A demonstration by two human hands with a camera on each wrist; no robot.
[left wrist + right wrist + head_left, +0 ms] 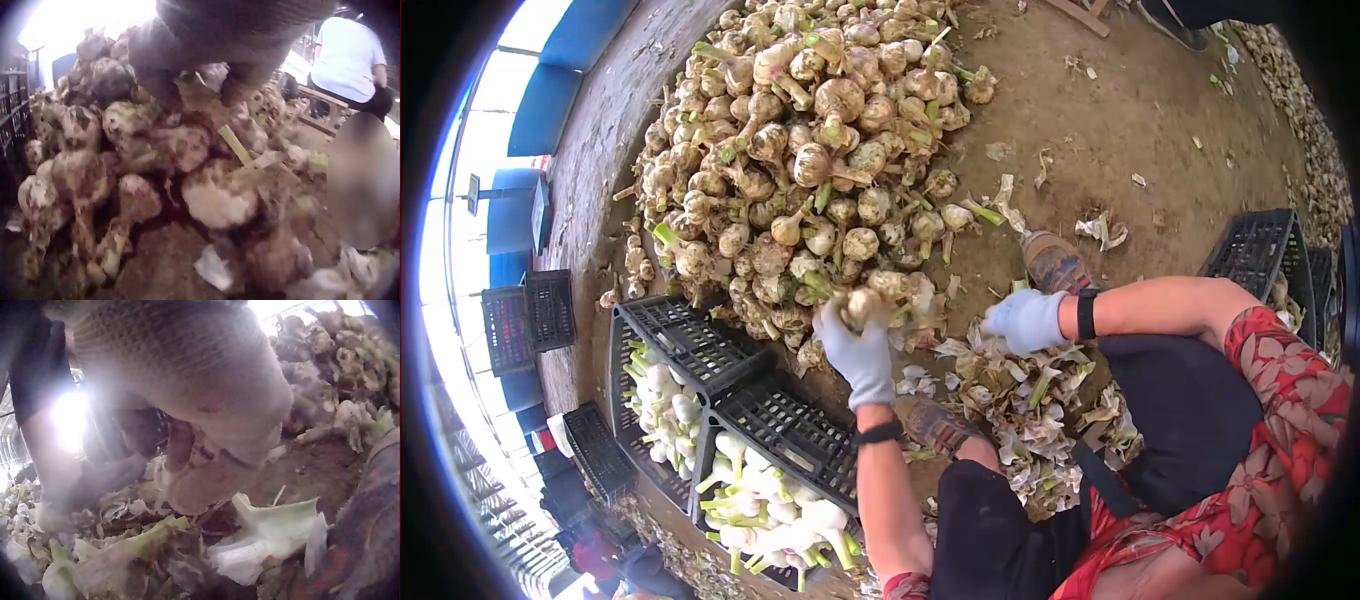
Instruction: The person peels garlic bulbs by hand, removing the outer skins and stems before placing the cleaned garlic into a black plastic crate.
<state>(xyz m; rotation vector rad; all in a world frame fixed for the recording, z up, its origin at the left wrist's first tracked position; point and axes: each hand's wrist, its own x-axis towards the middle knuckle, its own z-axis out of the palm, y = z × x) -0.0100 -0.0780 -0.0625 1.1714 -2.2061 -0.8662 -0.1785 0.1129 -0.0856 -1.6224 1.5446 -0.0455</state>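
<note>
At the far left of the dirt floor (1100, 150), black crates (550, 310) stand near the wall. Next, two black crates (788, 430) sit side by side at the near left corner of a garlic pile (800, 180), filled with pale, white garlic bulbs (825, 515); green stem ends poke past the near rim. The pile itself is of brown-skinned bulbs, some with stalks. At its near edge the gloved left hand (856, 350) curls its fingers round a garlic bulb (863, 306), low among the others. Farther right, a heap of peelings (1040, 430) lies between the person's shoes (1055, 262). The gloved right hand (1027, 322) is blurred just above this heap's far edge; whether it grips anything I cannot tell. A black crate (1250, 250) stands towards the floor's right edge.
</note>
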